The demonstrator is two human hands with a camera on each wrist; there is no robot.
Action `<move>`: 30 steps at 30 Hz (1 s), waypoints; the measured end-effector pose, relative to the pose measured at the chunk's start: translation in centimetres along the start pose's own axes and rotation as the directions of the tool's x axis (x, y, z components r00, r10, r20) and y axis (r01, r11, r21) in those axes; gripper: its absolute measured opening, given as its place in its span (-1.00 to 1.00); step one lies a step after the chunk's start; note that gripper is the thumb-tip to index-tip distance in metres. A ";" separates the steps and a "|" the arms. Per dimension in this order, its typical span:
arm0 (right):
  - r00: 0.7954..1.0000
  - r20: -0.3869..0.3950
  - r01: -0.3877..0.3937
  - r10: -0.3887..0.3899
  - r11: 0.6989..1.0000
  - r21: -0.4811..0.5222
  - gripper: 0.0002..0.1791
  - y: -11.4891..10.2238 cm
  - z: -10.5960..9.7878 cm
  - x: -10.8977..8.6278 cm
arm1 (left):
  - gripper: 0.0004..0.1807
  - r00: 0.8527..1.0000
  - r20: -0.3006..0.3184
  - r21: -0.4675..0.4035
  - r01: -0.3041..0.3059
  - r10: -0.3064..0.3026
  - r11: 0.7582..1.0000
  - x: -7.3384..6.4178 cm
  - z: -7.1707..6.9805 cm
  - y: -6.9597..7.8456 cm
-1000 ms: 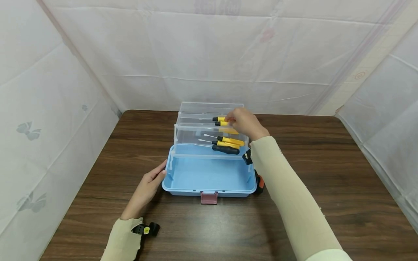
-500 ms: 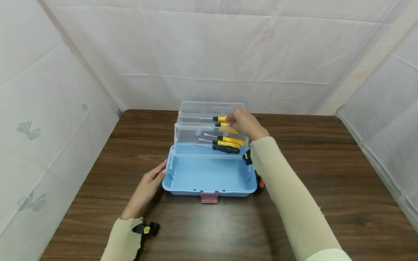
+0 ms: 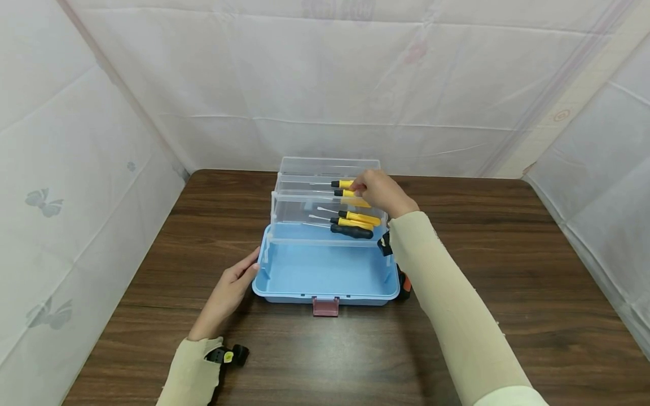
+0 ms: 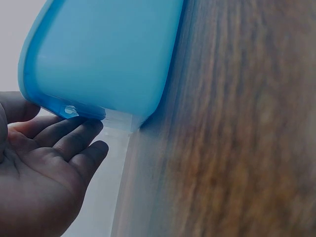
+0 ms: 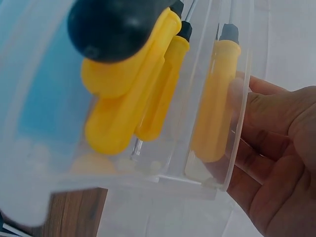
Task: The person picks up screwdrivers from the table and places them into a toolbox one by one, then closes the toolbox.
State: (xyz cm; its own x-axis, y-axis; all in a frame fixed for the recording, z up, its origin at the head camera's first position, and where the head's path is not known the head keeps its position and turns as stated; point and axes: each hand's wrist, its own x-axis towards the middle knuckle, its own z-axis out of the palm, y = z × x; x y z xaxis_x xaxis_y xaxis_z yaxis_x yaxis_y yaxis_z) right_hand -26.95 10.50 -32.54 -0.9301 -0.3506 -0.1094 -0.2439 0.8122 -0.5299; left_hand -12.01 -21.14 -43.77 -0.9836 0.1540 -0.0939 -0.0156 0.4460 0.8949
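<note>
A light-blue toolbox (image 3: pixel 284 298) stands with its lid back and its clear stepped trays (image 3: pixel 291 211) raised. My left hand (image 3: pixel 225 293) holds the box's left edge; in the left wrist view the thumb is at the rim and the fingers lie under it. At the upper tray's right side, my right hand (image 3: pixel 381 192) grips the clear wall (image 5: pixel 238 148), close by a yellow-handled screwdriver (image 5: pixel 215 108). Lower down lie more yellow screwdrivers (image 3: pixel 361 219) and a black-handled screwdriver (image 3: pixel 351 232). The right fingertips are partly hidden behind the tray.
A black-and-orange object (image 3: pixel 404 285) sits against the box's right side. The maroon latch (image 3: pixel 325 307) hangs at the front. Dark wood table (image 3: pixel 508 270) surrounds the box, with white sheeting (image 3: pixel 325 79) behind and at both sides.
</note>
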 end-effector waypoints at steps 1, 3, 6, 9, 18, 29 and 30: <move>1.000 0.001 -0.003 0.003 1.000 0.001 -0.70 0.0 0.0 0.0 | -0.41 1.000 0.000 0.000 -0.002 0.002 1.000 0.0 0.0 0.0; 1.000 -0.001 -0.004 0.004 1.000 -0.002 -0.70 -0.1 0.0 -0.1 | -0.40 1.000 0.000 0.000 -0.006 0.006 1.000 0.0 0.0 0.0; 1.000 -0.014 0.000 -0.001 1.000 -0.010 -0.69 -0.1 0.0 -0.3 | -0.40 1.000 0.000 0.003 -0.010 0.010 1.000 0.0 0.0 0.0; 0.999 -0.033 0.012 -0.013 1.000 -0.013 -0.68 0.0 0.0 -0.5 | -0.40 1.000 -0.001 0.004 -0.013 0.013 1.000 0.0 0.0 0.0; 0.996 -0.086 0.032 -0.034 0.999 -0.018 -0.63 0.5 -0.4 -1.2 | -0.40 1.000 0.002 0.001 -0.008 0.008 1.000 0.0 0.0 -0.1; 0.982 -0.177 0.063 -0.071 0.997 -0.053 -0.68 1.5 -1.3 -2.5 | -0.41 1.000 -0.002 0.007 0.004 -0.004 1.000 0.0 0.0 0.0; 0.980 -0.185 0.060 -0.069 0.997 -0.054 -0.68 1.6 -1.3 -2.7 | -0.41 1.000 -0.002 0.007 0.005 -0.005 1.000 0.0 0.0 0.0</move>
State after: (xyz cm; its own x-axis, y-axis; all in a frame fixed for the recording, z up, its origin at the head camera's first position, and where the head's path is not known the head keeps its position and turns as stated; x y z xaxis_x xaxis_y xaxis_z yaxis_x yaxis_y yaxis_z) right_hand -25.23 13.40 -32.00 -0.9457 -0.3137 0.0847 -0.3138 0.8137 -0.4894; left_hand -12.06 -21.17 -43.79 -0.9839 0.1499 -0.0971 -0.0191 0.4526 0.8915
